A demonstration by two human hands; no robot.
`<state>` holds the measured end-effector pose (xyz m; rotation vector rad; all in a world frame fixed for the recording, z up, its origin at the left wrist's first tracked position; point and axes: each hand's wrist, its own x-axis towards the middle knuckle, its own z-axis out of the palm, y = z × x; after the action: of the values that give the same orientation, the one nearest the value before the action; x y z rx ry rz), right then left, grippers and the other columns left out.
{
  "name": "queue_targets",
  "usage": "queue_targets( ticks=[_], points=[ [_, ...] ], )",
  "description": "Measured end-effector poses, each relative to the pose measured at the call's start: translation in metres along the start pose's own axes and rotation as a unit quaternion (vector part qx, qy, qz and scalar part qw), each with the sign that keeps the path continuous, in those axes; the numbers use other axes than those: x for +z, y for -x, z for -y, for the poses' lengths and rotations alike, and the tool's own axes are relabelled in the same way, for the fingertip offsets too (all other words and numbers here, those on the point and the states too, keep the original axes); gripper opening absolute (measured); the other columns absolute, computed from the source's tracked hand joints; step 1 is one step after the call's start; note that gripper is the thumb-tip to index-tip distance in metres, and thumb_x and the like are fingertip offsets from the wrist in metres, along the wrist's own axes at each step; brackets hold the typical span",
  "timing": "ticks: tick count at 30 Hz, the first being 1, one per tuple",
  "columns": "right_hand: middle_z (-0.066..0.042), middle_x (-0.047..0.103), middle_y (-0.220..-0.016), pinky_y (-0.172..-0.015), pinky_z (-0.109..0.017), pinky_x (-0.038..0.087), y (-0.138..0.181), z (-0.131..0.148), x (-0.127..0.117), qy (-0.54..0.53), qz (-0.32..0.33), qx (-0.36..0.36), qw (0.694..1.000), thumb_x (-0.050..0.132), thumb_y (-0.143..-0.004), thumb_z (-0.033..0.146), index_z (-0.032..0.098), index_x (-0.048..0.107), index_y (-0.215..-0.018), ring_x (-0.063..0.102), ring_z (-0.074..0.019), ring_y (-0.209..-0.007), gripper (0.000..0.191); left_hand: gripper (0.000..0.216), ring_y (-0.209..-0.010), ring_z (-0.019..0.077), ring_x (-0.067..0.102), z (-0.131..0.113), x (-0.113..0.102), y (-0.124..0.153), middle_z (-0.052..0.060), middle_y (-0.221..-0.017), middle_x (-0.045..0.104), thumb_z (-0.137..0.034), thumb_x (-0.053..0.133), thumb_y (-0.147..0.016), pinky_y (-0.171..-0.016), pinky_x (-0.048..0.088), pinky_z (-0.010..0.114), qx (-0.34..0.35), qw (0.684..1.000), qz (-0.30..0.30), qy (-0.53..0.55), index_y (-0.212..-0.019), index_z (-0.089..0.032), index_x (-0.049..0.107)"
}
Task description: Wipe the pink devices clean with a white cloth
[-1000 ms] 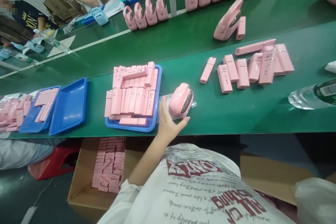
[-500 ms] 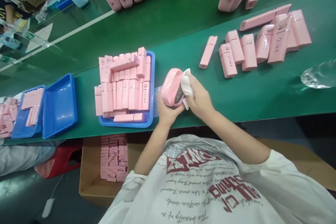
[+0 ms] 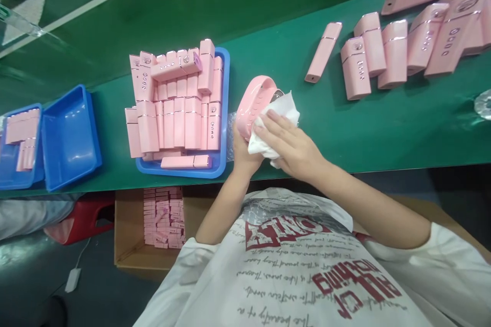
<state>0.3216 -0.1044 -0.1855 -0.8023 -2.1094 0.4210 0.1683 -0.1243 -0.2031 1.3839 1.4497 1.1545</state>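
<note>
My left hand (image 3: pixel 244 156) is closed around the lower end of a glossy pink device (image 3: pixel 250 103) with a looped handle; its exact kind is unclear. A white cloth (image 3: pixel 287 106), perhaps a tissue, lies over the device's right side and lower face. Pressing it there, my right hand (image 3: pixel 297 147) has its fingers stretched across the cloth. Most of the device's dark panel is covered; only a small bit shows above the cloth. Part of my left fingers is hidden behind the device.
Left of my hands, a blue tray (image 3: pixel 224 112) holds several pink box-shaped pieces. More pink pieces (image 3: pixel 356 69) stand on the green table (image 3: pixel 268 51) at right. A tilted blue tray (image 3: pixel 71 135) lies farther left. Below the table edge, a cardboard box (image 3: pixel 130 258) contains pink pieces.
My right hand has moved the cloth from the device's right edge onto its front, spreading it over the dark panel. The device has turned slightly, and the view has shifted closer.
</note>
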Motion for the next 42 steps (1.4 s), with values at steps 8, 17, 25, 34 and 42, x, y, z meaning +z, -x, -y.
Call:
queue_targets(
  ticks=[8,17,25,34,42],
  points=[
    [-0.004,0.052,-0.14,-0.116,-0.049,0.034,-0.012,-0.004,-0.005,-0.049,0.021,-0.019,0.998,0.039,-0.096,0.04,0.027,0.049,-0.137,0.039,-0.0243,-0.138,0.044,0.082,-0.12,0.03,0.057,-0.009,0.0,-0.001,0.015,-0.125,0.058,-0.062,0.076,-0.062,-0.105,0.046,0.048,0.012,0.998,-0.059,0.036,-0.122,-0.017,0.044],
    [-0.008,0.07,-0.096,-0.089,-0.045,0.055,-0.042,-0.061,-0.009,-0.362,-0.162,0.341,0.853,0.049,-0.083,0.066,0.02,0.063,-0.095,0.065,-0.0272,-0.103,0.05,0.078,-0.114,0.0264,0.061,-0.018,-0.006,0.002,0.01,-0.121,0.062,-0.06,0.076,-0.062,-0.096,0.052,0.043,0.068,0.993,-0.002,0.092,-0.124,-0.022,0.045],
    [-0.005,0.071,-0.097,-0.078,-0.041,0.059,-0.027,-0.038,-0.013,-0.422,-0.058,0.367,0.827,0.053,-0.078,0.07,0.022,0.065,-0.097,0.067,-0.0263,-0.095,0.053,0.087,-0.118,0.029,0.058,-0.024,-0.011,0.0,0.011,-0.122,0.059,-0.071,0.069,-0.059,-0.103,0.046,0.046,0.106,0.992,0.02,0.064,-0.128,-0.025,0.045],
    [-0.006,0.07,-0.091,-0.079,-0.045,0.057,-0.021,-0.039,-0.017,-0.381,-0.056,0.329,0.862,0.045,-0.081,0.067,0.027,0.063,-0.098,0.067,-0.0292,-0.091,0.047,0.078,-0.114,0.0287,0.06,-0.012,-0.012,0.001,0.009,-0.118,0.062,-0.07,0.065,-0.063,-0.103,0.045,0.046,0.132,0.987,0.027,0.085,-0.124,-0.025,0.047],
    [-0.007,0.07,-0.106,-0.09,-0.048,0.054,-0.019,-0.031,-0.016,-0.406,-0.024,0.351,0.843,0.039,-0.089,0.058,0.025,0.059,-0.116,0.063,-0.0301,-0.109,0.048,0.074,-0.113,0.0289,0.062,-0.011,-0.009,0.002,0.007,-0.119,0.064,-0.066,0.07,-0.063,-0.098,0.051,0.045,0.076,0.985,0.031,0.15,-0.123,-0.026,0.052]
  ],
)
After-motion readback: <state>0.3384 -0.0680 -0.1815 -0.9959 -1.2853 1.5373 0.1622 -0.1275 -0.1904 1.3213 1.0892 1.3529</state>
